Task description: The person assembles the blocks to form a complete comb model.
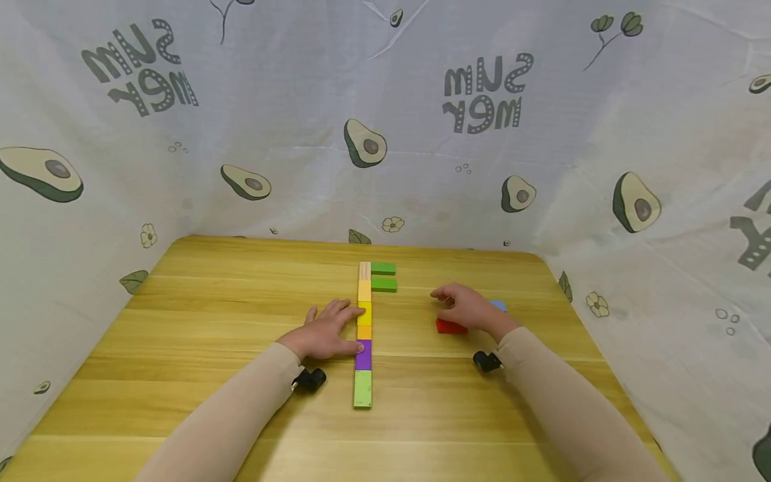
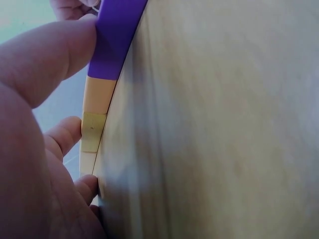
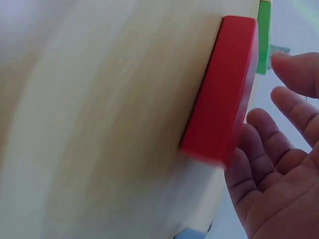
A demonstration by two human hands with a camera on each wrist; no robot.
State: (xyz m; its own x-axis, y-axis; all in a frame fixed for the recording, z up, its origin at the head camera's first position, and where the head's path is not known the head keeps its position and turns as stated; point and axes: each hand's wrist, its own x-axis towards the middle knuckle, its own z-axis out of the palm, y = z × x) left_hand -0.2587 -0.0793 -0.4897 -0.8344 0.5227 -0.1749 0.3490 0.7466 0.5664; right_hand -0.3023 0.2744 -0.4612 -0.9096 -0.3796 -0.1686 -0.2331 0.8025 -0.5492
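A straight row of blocks runs away from me on the table: a light green block nearest, then a purple block, an orange block, a yellow block, a pale orange block and a plain wood block. My left hand lies along the row's left side, fingers spread, its thumb touching the purple block and a fingertip the yellow one. Above and just beyond a red block hovers my right hand, fingers loosely bent. In the right wrist view nothing is between thumb and fingers.
Two green blocks stick out rightward from the row's far end, with a gap between them. Partly hidden behind the right wrist is a blue block. A printed cloth hangs behind and beside the wooden table.
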